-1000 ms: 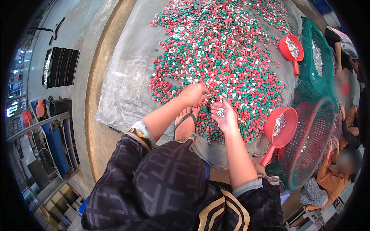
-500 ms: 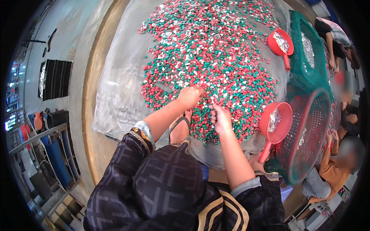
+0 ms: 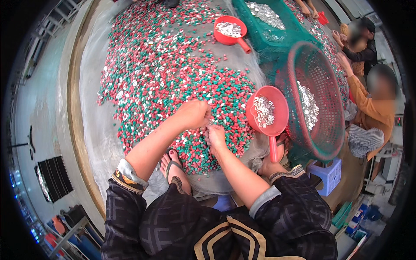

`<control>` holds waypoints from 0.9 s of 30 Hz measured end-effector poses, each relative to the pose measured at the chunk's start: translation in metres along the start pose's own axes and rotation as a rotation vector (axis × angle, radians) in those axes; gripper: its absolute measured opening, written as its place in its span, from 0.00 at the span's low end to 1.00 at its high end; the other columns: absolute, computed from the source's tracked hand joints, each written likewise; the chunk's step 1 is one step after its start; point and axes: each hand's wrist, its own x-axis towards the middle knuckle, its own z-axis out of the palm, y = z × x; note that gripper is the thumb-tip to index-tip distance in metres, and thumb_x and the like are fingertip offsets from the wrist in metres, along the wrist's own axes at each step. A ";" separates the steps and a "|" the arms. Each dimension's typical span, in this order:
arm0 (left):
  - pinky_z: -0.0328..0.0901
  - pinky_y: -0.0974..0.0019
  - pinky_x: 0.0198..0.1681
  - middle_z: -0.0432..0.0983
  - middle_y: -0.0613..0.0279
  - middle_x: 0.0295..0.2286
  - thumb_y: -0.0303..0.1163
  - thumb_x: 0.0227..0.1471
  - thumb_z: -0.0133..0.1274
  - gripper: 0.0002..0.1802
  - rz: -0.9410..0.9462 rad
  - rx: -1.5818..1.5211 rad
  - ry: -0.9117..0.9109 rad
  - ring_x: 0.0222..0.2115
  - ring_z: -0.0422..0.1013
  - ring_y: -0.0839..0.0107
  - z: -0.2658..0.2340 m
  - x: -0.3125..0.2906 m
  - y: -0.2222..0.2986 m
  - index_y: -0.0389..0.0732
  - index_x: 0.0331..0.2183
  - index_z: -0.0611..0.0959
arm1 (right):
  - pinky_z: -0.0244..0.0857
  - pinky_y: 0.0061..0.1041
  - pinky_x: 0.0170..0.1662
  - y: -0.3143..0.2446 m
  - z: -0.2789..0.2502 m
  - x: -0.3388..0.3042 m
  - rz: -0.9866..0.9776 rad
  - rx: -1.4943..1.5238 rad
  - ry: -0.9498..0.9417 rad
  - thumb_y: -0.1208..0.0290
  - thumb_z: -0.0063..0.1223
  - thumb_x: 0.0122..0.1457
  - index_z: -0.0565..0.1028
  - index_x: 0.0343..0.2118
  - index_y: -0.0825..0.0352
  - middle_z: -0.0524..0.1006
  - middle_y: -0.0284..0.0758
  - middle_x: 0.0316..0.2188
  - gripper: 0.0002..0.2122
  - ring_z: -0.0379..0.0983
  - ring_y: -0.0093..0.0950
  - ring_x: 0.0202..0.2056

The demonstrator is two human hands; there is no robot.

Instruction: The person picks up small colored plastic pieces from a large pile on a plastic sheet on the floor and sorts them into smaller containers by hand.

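Observation:
My left hand [image 3: 196, 115] and my right hand [image 3: 216, 138] meet over a wide spread of small red and green chips [image 3: 173, 73], mixed with small silvery metal parts. Both hands are closed, fingertips pinched close together; a tiny pale thing may be between them, too small to name. To the right of my hands sits a red long-handled scoop [image 3: 279, 108] with silvery open-shaped metal parts [image 3: 263, 112] in it. The chips lie on a greyish mesh sheet [image 3: 97, 125].
Farther off is a second red scoop [image 3: 220, 38] with metal parts. On the right stand a red mesh basket [image 3: 336, 130] and a green crate [image 3: 255, 41], both containing metal parts. Co-workers [image 3: 375, 108] sit beyond. A blue stool [image 3: 331, 175] stands near my right knee.
My hands have come together, fingertips nearly touching; before, they were apart over the chips. The view has turned right, so the scoops and basket appear farther left and more of the basket's metal parts shows.

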 end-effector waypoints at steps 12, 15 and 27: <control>0.67 0.60 0.33 0.76 0.53 0.22 0.28 0.36 0.56 0.07 0.206 -0.217 -0.015 0.26 0.74 0.60 -0.027 0.098 0.122 0.36 0.23 0.80 | 0.41 0.15 0.10 -0.012 -0.005 0.010 -0.024 0.237 0.068 0.65 0.46 0.56 0.72 0.18 0.67 0.63 0.24 0.09 0.14 0.52 0.13 0.08; 0.68 0.62 0.31 0.77 0.53 0.22 0.33 0.36 0.58 0.10 0.214 -0.004 -0.252 0.24 0.75 0.63 -0.028 0.108 0.139 0.36 0.24 0.81 | 0.40 0.15 0.10 -0.012 -0.005 0.011 -0.018 0.266 0.029 0.62 0.45 0.57 0.71 0.19 0.67 0.63 0.24 0.09 0.15 0.51 0.13 0.08; 0.67 0.72 0.31 0.77 0.59 0.27 0.34 0.46 0.57 0.17 0.253 -0.701 -0.021 0.29 0.72 0.78 -0.047 0.097 0.135 0.33 0.37 0.79 | 0.56 0.20 0.16 -0.039 -0.025 0.019 0.059 0.544 -0.121 0.45 0.29 0.59 0.73 0.32 0.70 0.74 0.35 0.17 0.28 0.66 0.22 0.13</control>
